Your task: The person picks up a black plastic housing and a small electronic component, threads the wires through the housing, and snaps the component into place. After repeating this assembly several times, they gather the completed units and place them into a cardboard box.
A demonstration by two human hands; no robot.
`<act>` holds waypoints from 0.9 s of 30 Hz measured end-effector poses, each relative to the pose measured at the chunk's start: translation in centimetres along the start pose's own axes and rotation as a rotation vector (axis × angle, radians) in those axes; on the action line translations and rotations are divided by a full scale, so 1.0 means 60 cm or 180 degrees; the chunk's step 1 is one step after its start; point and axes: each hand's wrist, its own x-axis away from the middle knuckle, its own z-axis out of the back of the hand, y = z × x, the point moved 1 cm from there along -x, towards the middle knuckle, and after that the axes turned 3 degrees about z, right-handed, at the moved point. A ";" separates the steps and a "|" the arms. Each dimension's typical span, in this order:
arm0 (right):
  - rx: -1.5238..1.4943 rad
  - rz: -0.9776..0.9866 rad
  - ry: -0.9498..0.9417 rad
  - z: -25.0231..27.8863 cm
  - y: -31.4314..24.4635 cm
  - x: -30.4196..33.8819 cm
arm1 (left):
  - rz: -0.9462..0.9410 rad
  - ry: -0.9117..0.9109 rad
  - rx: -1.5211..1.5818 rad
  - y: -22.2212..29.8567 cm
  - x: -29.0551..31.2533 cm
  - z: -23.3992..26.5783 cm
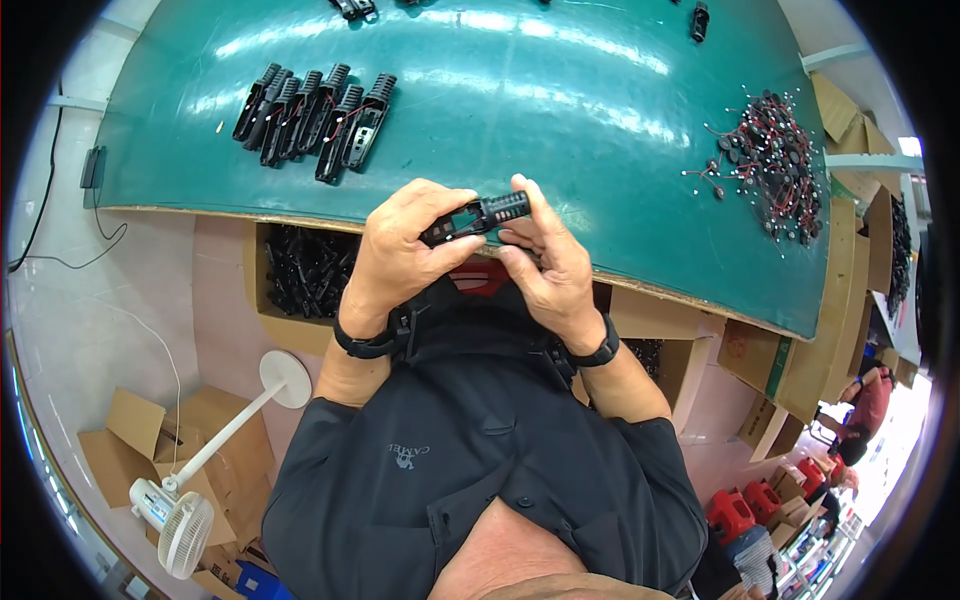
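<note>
Just over the near edge of the table, a black plastic housing [462, 222] with an open hollow body and a ribbed end is held between my hands. My left hand [400, 240] grips its body, thumb below and fingers above. At the ribbed end, my right hand [553, 262] curls round with the index fingertip against it. Something small and dark shows between my right thumb and fingers, too hidden to name. Farther left on the table lies a row of similar black housings [318, 115], some with thin red wires.
On the right of the green table [580, 170] is a heap of small round black parts with red wires [770, 165]. One black housing [699, 22] lies at the far right. Below the table edge stands a carton of black parts [308, 270]. A white fan [186, 530] stands lower left.
</note>
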 end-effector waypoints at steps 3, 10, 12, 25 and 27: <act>-0.0558 -0.0036 0.0176 0.015 0.014 -0.002 | 0.0016 -0.0055 0.0053 0.009 0.000 -0.012; -0.0960 -0.0080 0.0675 0.017 0.010 0.000 | -0.0237 0.0248 -0.0034 0.007 0.001 -0.023; -0.0916 -0.0021 0.0750 0.017 0.014 0.003 | -0.0221 0.0273 -0.0143 0.006 0.002 -0.029; -0.0544 0.0091 0.0529 0.032 0.021 0.005 | 0.0103 -0.0022 -0.0022 0.002 0.001 -0.039; -0.0531 -0.0220 0.0284 0.042 0.023 0.003 | 0.0078 -0.0093 0.0046 0.000 0.000 -0.036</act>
